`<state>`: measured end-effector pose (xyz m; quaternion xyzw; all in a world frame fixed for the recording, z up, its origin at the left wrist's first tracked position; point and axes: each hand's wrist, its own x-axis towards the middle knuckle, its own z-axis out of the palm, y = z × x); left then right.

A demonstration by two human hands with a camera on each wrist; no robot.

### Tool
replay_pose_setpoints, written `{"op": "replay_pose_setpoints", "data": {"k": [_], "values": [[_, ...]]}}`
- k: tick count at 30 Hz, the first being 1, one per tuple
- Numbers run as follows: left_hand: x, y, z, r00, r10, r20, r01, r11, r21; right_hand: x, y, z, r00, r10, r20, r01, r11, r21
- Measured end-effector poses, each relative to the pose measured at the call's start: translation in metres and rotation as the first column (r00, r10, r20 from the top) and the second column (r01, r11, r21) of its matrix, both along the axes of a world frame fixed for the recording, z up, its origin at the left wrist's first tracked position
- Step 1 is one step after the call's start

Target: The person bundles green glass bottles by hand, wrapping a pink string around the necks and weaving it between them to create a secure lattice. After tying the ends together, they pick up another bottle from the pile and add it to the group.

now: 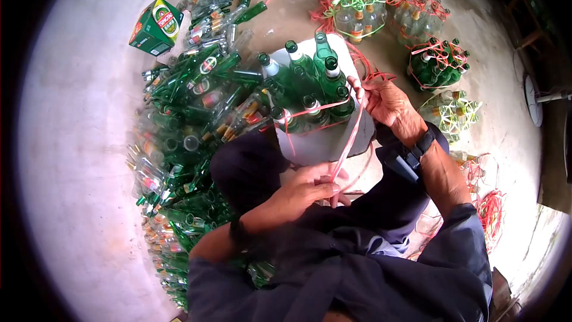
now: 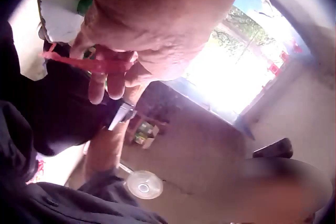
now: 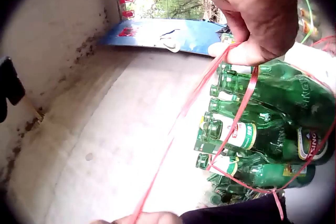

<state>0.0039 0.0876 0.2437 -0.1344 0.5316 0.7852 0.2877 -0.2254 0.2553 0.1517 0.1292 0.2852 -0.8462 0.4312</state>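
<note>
Several green glass bottles (image 1: pixel 325 71) stand in a cluster on a white board (image 1: pixel 316 140) before the person's knees. Pink plastic twine (image 1: pixel 353 137) loops around the bottles below their necks and stretches toward the body. Thumb and fingers of the right hand (image 1: pixel 384 102) pinch the twine beside the bottles on the right. Lower down, the left hand (image 1: pixel 313 186) grips the twine's other stretch near the lap. In the left wrist view the pink strand (image 2: pixel 89 65) crosses the left hand's curled fingers. From the right wrist, the twine (image 3: pixel 244 103) runs tight from the pinch down across the bottle necks.
A heap of loose green and clear bottles (image 1: pixel 196 89) covers the floor on the left, beside a green beer carton (image 1: pixel 158 27). Tied bundles of clear bottles (image 1: pixel 359 21) and a green bundle (image 1: pixel 438 65) stand on the right. Red twine (image 1: pixel 491 220) lies in tangles nearby.
</note>
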Motion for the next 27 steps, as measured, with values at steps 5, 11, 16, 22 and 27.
{"op": "replay_pose_setpoints", "data": {"k": [5, 11, 16, 22, 27], "values": [[-0.004, 0.015, -0.009, 0.994, -0.083, -0.065, 0.087, 0.995, 0.058, -0.007, 0.000, 0.004, 0.990, 0.122, -0.065, -0.116, 0.989, 0.090], [-0.057, 0.054, -0.024, 0.870, 0.375, -0.321, 0.031, 0.608, 0.794, -0.010, -0.002, 0.006, 0.980, 0.197, -0.007, -0.197, 0.979, 0.056], [-0.083, 0.065, -0.096, 0.941, 0.274, -0.199, -0.082, 0.754, 0.651, -0.024, 0.004, -0.015, 0.959, 0.277, 0.061, -0.270, 0.957, -0.106], [-0.085, 0.075, -0.059, 0.954, 0.288, -0.089, -0.170, 0.758, 0.630, -0.032, 0.010, -0.029, 0.942, 0.336, 0.002, -0.327, 0.919, -0.220], [-0.114, 0.043, -0.013, 0.869, 0.116, -0.482, -0.013, 0.977, 0.211, -0.021, 0.006, -0.008, 0.973, 0.222, 0.064, -0.213, 0.970, -0.120]]}}
